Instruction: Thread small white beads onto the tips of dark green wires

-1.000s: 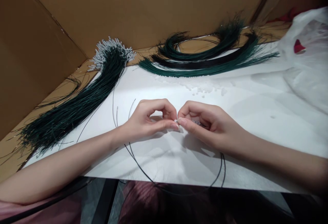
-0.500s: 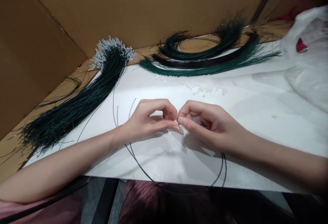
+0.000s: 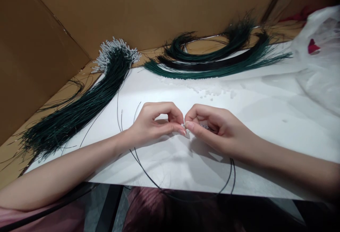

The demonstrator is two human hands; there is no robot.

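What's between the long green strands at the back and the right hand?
In the head view, a scatter of small white bits lies nearer the green strands, then white tabletop shows before the right hand.

I can't read any text, label, brand, number or sign, whether on the cardboard (image 3: 159,9), the table (image 3: 265,118) or the bag (image 3: 322,79). Red patch (image 3: 313,46) at the bag: too small for me to tell if it's print.
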